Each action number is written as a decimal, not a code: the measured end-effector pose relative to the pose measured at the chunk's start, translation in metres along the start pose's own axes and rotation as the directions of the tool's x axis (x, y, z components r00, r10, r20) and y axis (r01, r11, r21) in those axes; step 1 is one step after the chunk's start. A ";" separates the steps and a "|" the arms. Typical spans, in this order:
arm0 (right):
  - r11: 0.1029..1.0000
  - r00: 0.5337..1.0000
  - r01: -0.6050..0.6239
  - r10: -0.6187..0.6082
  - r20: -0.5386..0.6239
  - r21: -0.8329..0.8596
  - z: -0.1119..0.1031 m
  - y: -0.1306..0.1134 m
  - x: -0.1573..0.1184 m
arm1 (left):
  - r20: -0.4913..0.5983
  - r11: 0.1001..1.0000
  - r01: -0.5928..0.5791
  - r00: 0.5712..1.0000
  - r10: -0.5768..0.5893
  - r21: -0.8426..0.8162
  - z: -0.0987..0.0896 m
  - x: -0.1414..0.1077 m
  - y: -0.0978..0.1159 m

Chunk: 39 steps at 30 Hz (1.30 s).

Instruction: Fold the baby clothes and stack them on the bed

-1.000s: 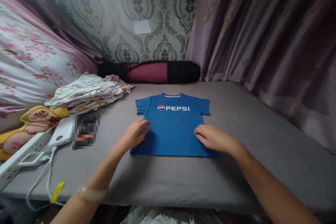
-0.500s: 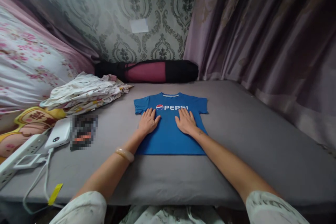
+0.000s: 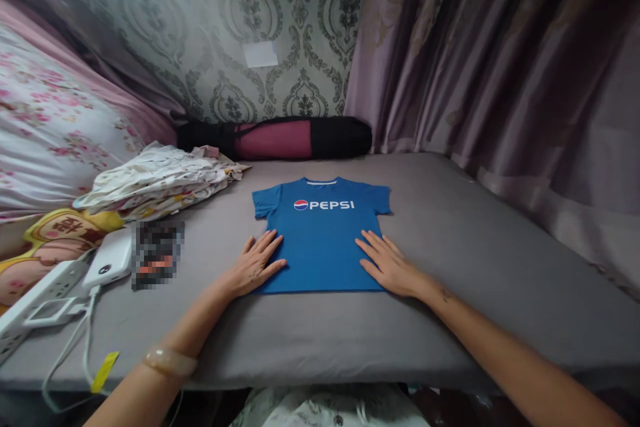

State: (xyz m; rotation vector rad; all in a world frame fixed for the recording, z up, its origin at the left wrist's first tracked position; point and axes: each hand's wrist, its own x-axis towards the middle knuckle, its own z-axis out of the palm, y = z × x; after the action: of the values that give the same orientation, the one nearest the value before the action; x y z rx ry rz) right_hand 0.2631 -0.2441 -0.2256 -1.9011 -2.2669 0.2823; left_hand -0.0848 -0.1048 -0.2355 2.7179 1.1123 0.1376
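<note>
A blue T-shirt (image 3: 320,247) with a white PEPSI print lies flat and spread out, its neckline pointing away from me. On its left side edge rests my left hand (image 3: 257,263), fingers stretched out over the cloth. My right hand (image 3: 387,261) lies the same way across the right side edge, fingers spread. Neither hand grips the fabric. The print and both sleeves are uncovered. A pale bangle (image 3: 170,361) circles my left forearm.
The shirt lies on a grey sheet (image 3: 465,267). To the left are folded clothes (image 3: 160,180), a white power bank (image 3: 109,257), a power strip (image 3: 45,303), white cables and a yellow cushion (image 3: 65,230). A black and maroon rolled bag (image 3: 275,139) lies by the wall; curtains hang at right.
Both hands have slid from the shirt's chest toward me and outward to its side edges. The PEPSI print is now fully visible. The shirt has stayed flat.
</note>
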 end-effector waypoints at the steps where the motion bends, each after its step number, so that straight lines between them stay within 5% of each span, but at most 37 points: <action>1: 1.000 1.000 0.022 -0.023 0.010 0.004 -0.002 -0.003 -0.010 | 0.011 1.000 -0.012 1.000 0.012 -0.001 -0.002 -0.007 0.001; 7: 0.994 0.991 0.105 -0.108 0.082 0.040 -0.018 -0.029 -0.063 | 0.021 0.997 -0.075 0.997 0.074 0.026 -0.010 -0.041 0.012; 12: 0.981 0.961 0.133 -0.162 0.223 0.139 -0.057 -0.047 -0.071 | 0.058 0.961 -0.244 0.966 0.253 -0.127 -0.034 -0.031 0.035; 17: 0.958 0.936 0.186 -0.240 0.257 0.218 -0.067 -0.049 0.002 | -0.004 0.938 -0.303 0.952 0.306 -0.171 -0.034 0.024 0.079; 21: 0.996 0.997 -0.069 0.067 0.039 0.059 -0.029 -0.028 0.086 | 0.008 0.987 -0.145 0.989 0.146 -0.067 -0.006 0.056 0.100; 24: 0.968 0.968 -0.250 0.250 0.018 0.008 -0.002 -0.008 0.133 | 0.001 0.995 -0.088 0.996 0.088 -0.044 0.014 0.061 0.102; 27: 0.953 0.953 -0.304 0.303 -0.018 0.000 0.010 0.007 0.165 | -0.055 0.997 -0.072 0.996 0.070 -0.022 0.024 0.058 0.101; 39: 0.865 0.860 -0.501 0.494 -0.131 -0.021 0.010 0.038 0.248 | -0.099 0.994 -0.080 0.991 0.087 0.071 0.030 0.056 0.103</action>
State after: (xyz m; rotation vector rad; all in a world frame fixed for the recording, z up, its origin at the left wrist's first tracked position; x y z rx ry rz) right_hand 0.2538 0.0059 -0.2426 -2.4392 -1.6854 0.1609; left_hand 0.0300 -0.1413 -0.2413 2.8468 1.0477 0.2586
